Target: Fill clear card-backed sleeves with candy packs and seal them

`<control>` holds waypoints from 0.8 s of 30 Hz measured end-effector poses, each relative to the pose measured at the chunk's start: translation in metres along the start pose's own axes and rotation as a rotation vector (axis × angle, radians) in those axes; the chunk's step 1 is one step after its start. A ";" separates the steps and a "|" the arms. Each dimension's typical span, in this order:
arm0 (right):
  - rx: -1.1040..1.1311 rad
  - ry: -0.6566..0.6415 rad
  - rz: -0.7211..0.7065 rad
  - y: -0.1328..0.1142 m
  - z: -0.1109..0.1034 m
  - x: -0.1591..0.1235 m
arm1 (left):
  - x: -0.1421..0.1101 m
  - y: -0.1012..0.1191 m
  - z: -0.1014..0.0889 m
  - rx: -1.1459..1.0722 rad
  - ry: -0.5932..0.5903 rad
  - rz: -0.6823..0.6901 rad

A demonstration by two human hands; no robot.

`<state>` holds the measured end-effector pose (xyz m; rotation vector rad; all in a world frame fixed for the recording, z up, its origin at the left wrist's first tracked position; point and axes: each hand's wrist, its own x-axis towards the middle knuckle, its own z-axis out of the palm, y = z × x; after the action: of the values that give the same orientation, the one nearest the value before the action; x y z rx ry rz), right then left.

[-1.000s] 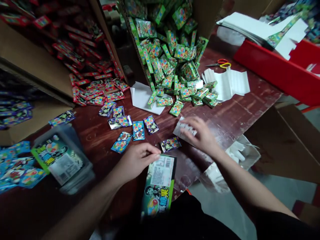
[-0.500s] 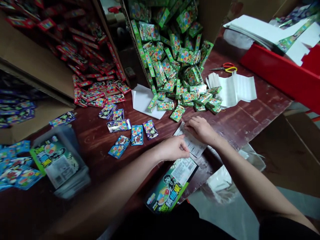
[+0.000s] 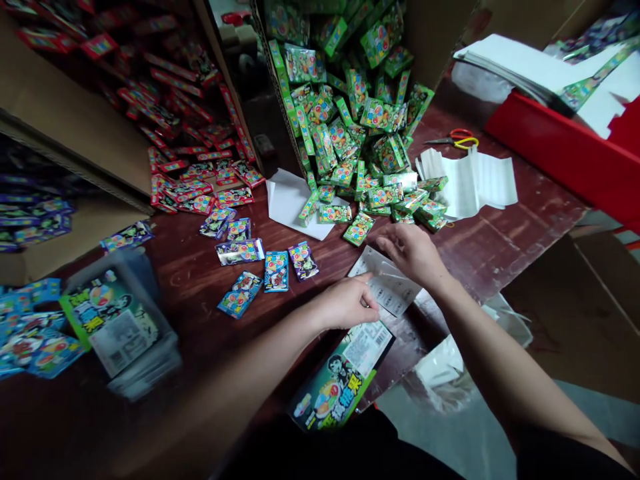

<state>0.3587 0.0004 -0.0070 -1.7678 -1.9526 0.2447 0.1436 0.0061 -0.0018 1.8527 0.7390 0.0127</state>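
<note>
I seem to be viewing a packing workshop: open cardboard cartons (image 3: 65, 110) spill small red packs (image 3: 193, 190) and green packs (image 3: 345, 143) onto a worn worktop (image 3: 520, 243), with scissors (image 3: 457, 139), label sheets (image 3: 387, 283) and a red bin (image 3: 540, 150) around.

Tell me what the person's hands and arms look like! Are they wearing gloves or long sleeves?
No gloves: the left hand and the right hand are bare, with no watch or bracelet that I can see. The right forearm is bare too, and a black sleeve starts higher up. The left sleeve is too dark to make out.
</note>
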 end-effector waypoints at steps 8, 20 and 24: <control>-0.086 -0.138 -0.138 -0.026 0.002 -0.010 | 0.005 0.001 0.002 0.023 0.013 0.008; 0.745 -0.343 0.094 -0.098 -0.033 -0.055 | -0.136 -0.032 -0.023 -0.538 0.299 -0.104; 0.767 -0.434 0.013 -0.136 0.003 -0.052 | -0.162 -0.038 -0.018 -0.610 0.350 -0.153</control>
<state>0.2391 -0.0690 0.0391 -1.2685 -1.7457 1.2784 -0.0117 -0.0498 0.0271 1.2178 0.9875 0.4272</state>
